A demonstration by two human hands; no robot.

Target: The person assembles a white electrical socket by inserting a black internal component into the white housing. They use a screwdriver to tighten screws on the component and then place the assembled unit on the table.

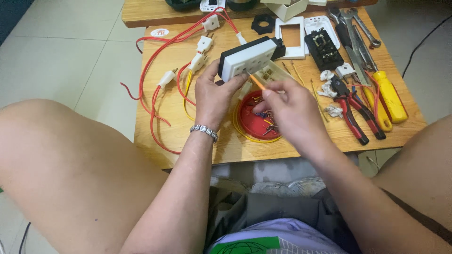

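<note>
Near the middle of the low wooden table (197, 141), my left hand (213, 96) gripped the white socket box (248, 57), fingers closed around its lower side and tilting its face toward me, I think so that I could see the holes well. My right hand (288, 110) pinched a thin orange screwdriver (256, 82), its tip touching the box's front edge. Under my hands sat a red lid (252, 123) with small screws, kept close for easy reach. Pliers (351, 106) lay toward the right edge, red wires with white plugs (203, 44) toward the left.
</note>
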